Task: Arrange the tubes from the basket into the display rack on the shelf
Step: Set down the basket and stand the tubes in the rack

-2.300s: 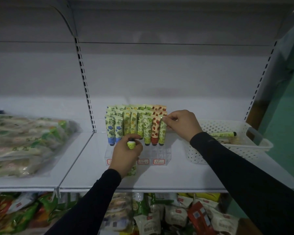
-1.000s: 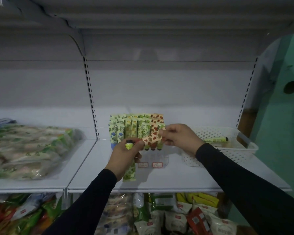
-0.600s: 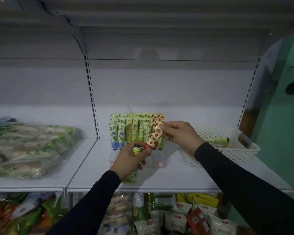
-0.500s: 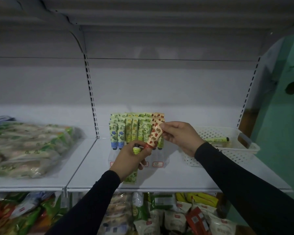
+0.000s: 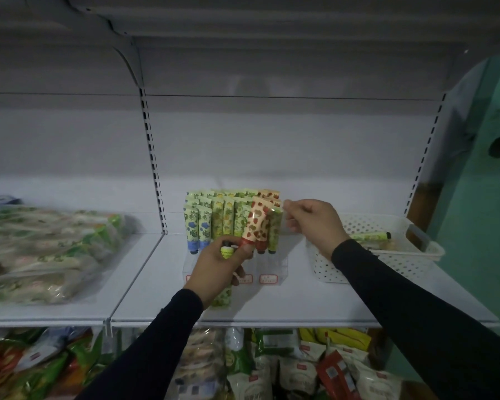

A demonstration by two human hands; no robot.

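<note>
A clear display rack (image 5: 273,265) on the white shelf (image 5: 286,301) holds several upright tubes (image 5: 228,217), blue-flowered at left, green in the middle, red at right. My left hand (image 5: 218,269) in front of the rack grips a green tube (image 5: 223,295) that hangs cap-up, and its thumb and forefinger pinch the cap end of a red strawberry tube (image 5: 256,222), which leans against the rack's tubes. My right hand (image 5: 313,223) hovers just right of that tube's top, fingers curled, holding nothing I can see. The white basket (image 5: 387,265) at right holds one green tube (image 5: 370,235).
A large clear bag of green-printed packets (image 5: 46,249) lies on the shelf section to the left. A slotted upright (image 5: 153,168) divides the two sections. Snack bags (image 5: 272,368) fill the shelf below. Another shelf overhangs above.
My right hand lifted the red tube out of the rack and passed it to my left hand, which now pinches its cap. My right hand has let go of the tube's top.
</note>
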